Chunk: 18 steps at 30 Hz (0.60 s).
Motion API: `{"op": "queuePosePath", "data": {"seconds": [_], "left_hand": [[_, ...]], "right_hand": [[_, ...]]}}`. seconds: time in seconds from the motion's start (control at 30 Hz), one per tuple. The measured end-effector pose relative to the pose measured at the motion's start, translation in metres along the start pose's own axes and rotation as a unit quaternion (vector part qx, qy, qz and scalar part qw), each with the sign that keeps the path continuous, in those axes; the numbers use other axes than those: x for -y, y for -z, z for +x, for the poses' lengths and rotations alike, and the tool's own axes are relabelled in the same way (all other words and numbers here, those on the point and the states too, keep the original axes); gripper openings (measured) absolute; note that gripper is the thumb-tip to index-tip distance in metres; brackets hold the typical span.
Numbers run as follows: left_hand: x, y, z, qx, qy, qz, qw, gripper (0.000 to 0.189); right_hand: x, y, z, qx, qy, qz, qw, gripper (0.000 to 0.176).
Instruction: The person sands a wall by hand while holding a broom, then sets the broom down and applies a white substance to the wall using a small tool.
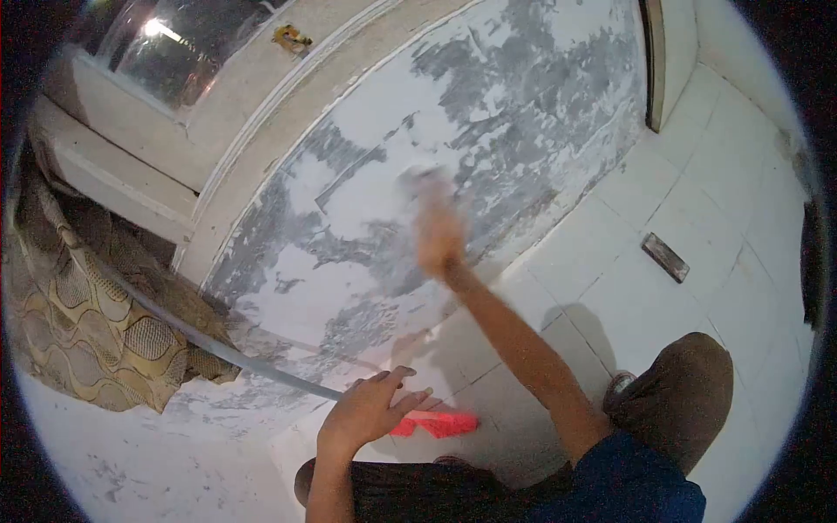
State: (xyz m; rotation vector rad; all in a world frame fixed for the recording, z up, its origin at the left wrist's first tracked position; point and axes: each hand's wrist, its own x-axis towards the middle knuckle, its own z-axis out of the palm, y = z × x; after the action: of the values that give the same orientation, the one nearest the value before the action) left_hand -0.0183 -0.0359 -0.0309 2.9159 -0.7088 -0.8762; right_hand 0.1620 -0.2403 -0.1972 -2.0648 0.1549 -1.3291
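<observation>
My right hand [438,234] is stretched out to the patchy white-and-grey wall [366,187]. Motion smears its fingers, and a greyish blur at their tips cannot be made out. Lower down, my left hand [366,411] has its fingers spread apart. It overlaps the end of a long grey pole [218,350], which runs up to the left. Just beyond the left hand, a bright pink-red piece [446,424], perhaps a broom head, lies on the floor. Whether the pole joins it is hidden behind the hand.
A dark rectangular block [665,257] lies on the white tiled floor [602,248] at the right. Patterned cloth [113,340] hangs at the left, beside a window frame [131,166]. A small yellowish object [292,38] sits on the ledge. My bent knee [689,392] is at lower right.
</observation>
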Motion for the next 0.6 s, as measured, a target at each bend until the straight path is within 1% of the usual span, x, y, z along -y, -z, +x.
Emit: {"op": "queuePosePath", "data": {"seconds": [0.03,0.07,0.1,0.13,0.2,0.27,0.33,0.37,0.4,0.47,0.5,0.57,0.6], "left_hand": [[-0.001,0.0,-0.003,-0.002,-0.003,0.002,1.0,0.059],[0.001,-0.002,-0.005,-0.003,0.001,-0.002,1.0,0.059],[0.003,-0.004,-0.005,-0.001,-0.008,-0.007,1.0,0.06],[0.004,-0.006,-0.005,0.0,-0.017,-0.011,1.0,0.06],[0.002,-0.006,0.002,0.004,-0.017,-0.004,1.0,0.06],[0.005,-0.008,0.007,0.013,-0.014,0.008,1.0,0.06],[0.011,-0.012,0.016,0.003,-0.039,0.007,0.999,0.062],[0.01,-0.012,0.018,-0.001,-0.039,0.008,0.999,0.062],[0.01,-0.012,0.019,0.003,-0.037,0.005,0.999,0.062],[0.008,-0.011,0.016,0.008,-0.035,0.004,0.999,0.063],[0.007,-0.011,0.012,0.009,-0.025,0.005,1.0,0.062],[0.006,-0.01,0.003,0.011,-0.014,0.004,1.0,0.062],[0.005,-0.009,-0.003,0.008,-0.019,0.006,1.0,0.061]], "right_hand": [[-0.02,-0.001,0.016,-0.091,-0.053,-0.015,0.994,0.068],[-0.024,0.005,0.035,-0.139,-0.131,0.09,0.977,0.069],[-0.023,0.011,0.051,-0.183,-0.209,0.193,0.941,0.07],[-0.019,0.007,0.056,-0.18,-0.207,0.196,0.941,0.07],[0.002,-0.01,0.062,-0.158,-0.131,0.161,0.965,0.073],[0.066,-0.012,0.054,-0.119,-0.014,0.143,0.982,0.075],[0.103,-0.019,0.016,0.011,0.056,0.097,0.994,0.075],[0.106,-0.019,-0.004,0.095,0.142,0.089,0.981,0.074],[0.104,-0.019,-0.026,0.178,0.224,0.079,0.955,0.074],[0.093,-0.022,-0.069,0.262,0.233,0.107,0.931,0.076],[0.083,-0.02,-0.071,0.259,0.234,0.107,0.931,0.076],[0.062,-0.011,-0.079,0.283,0.176,0.055,0.941,0.064],[0.047,-0.008,-0.076,0.294,0.118,0.023,0.948,0.065]]}}
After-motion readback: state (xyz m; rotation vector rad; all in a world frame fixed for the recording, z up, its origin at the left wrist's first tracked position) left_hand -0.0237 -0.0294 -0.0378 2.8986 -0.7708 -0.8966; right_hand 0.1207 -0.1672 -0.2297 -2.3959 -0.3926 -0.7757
